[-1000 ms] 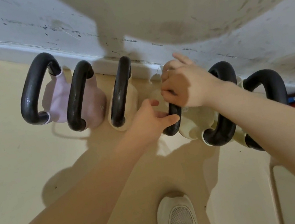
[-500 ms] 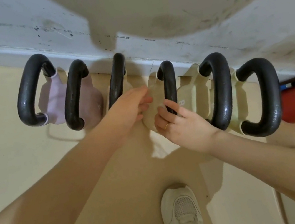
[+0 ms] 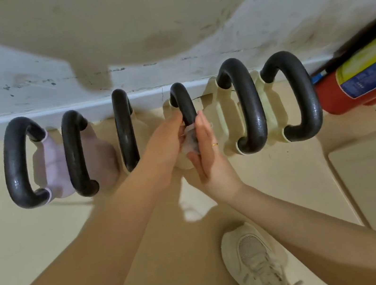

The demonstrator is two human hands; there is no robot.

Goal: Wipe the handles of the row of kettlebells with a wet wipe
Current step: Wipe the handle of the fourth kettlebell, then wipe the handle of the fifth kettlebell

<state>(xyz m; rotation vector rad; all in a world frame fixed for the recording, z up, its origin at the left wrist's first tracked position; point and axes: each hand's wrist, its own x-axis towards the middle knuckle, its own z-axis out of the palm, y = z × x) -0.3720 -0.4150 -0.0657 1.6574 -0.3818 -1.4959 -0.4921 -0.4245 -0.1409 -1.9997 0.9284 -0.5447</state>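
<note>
When checked against half a second ago, shows a regrip on the fourth black foam-coated kettlebell handle (image 3: 183,103) from the left. Moves the left hand (image 3: 166,143) off the cream plastic kettlebell body (image 3: 182,167) and onto the handle's left flank, fingers curled in. Brings the right hand (image 3: 209,156) up from the handle's near end; now lies flat along the right flank, fingers straight and pressed together. Sandwiches the thin translucent wet wipe (image 3: 190,142) between both hands, wrapped round the near half of the handle. Cannot tell whether the left fingers pinch wipe or bare handle.

Means, as a guess: fourth handle mid-wipe, far arch above the hands not under the wipe. Leaves the fifth handle (image 3: 248,107) and sixth handle (image 3: 298,96) on the right unheld; same for the three on the left.

Handle axis: runs long from the near side toward the scuffed white wall (image 3: 25,99), loop seen edge-on, opening facing sideways along the row. Suggests strokes along that line, toward the wall end.
</note>
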